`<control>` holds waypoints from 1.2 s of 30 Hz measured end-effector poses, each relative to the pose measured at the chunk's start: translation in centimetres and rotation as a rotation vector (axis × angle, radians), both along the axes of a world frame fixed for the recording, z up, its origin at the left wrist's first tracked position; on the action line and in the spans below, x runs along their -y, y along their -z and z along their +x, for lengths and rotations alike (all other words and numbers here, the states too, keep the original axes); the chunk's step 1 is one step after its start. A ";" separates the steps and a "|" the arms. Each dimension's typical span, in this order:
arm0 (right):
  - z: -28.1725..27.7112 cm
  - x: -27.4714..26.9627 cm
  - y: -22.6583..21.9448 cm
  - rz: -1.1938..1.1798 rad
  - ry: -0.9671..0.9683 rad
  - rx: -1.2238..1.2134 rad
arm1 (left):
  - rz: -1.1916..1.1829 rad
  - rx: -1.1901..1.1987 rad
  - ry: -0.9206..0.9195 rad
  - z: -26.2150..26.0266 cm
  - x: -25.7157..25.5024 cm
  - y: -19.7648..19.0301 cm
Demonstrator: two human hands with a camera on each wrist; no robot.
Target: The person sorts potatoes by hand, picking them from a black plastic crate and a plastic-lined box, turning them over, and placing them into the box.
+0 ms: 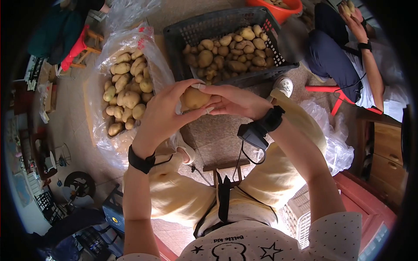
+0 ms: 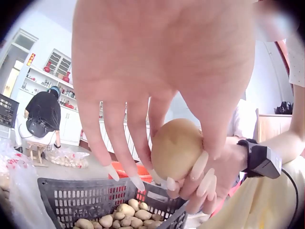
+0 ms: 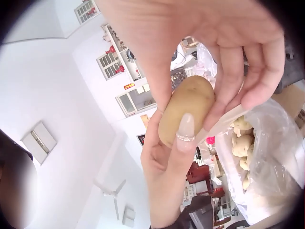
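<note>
Between both hands, a smooth yellow-brown potato point(image 1: 194, 99) is held up over the floor, between my knees and the crate. My left hand point(image 1: 162, 107) grips it from the left, its long-nailed thumb lying along the near side, as the right wrist view also shows. From the other side my right hand point(image 1: 240, 101) pinches the same potato, thumb and fingers around its end. In the left wrist view the potato point(image 2: 177, 149) sits between the thumb and fingers, and the two hands' fingertips come together below it.
A plastic-lined box point(image 1: 96, 104) of potatoes stands at the left. Ahead is a black slatted crate point(image 1: 174, 39) with many more, and an orange basin point(image 1: 278, 12) behind it. Another person point(image 1: 335, 56) sits at the right on a red stool. Crumpled plastic bags point(image 1: 335, 143) lie on the right.
</note>
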State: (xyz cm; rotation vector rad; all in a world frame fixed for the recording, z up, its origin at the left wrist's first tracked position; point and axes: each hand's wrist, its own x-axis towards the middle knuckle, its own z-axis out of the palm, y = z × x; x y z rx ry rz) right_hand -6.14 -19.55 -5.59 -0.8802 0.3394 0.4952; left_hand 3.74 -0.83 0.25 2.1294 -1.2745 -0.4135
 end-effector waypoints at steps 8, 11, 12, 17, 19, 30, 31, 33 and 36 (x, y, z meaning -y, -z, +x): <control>0.3 -0.3 -0.8 -0.043 -0.018 0.055 | -0.110 -0.286 -0.070 0.1 0.4 0.0; 0.2 0.2 -2.2 -0.166 -0.193 0.087 | -0.067 -0.477 -0.294 0.5 0.3 0.0; 0.1 0.4 -2.4 -0.206 -0.189 0.066 | -0.043 -0.468 -0.360 0.9 0.1 0.2; 0.2 0.5 -1.6 -0.446 -0.048 0.103 | -0.033 -0.629 -0.488 1.7 -0.1 0.5; 0.3 0.3 -0.9 -0.510 0.128 0.319 | -0.035 -0.722 -0.511 1.4 0.2 0.2; -0.4 -0.8 -1.4 -0.880 0.140 0.726 | 0.029 -0.832 -0.462 0.0 1.1 -0.4; -0.4 -0.8 -1.4 -0.884 0.152 0.709 | -0.030 -0.843 -0.497 -0.2 1.3 -0.7; -0.2 -1.0 -0.8 -0.783 0.194 0.639 | -0.013 -0.906 -0.473 0.3 1.1 -0.3; 0.1 -0.8 -0.6 -0.603 0.230 0.453 | 0.074 -0.830 -0.448 0.3 1.0 -0.3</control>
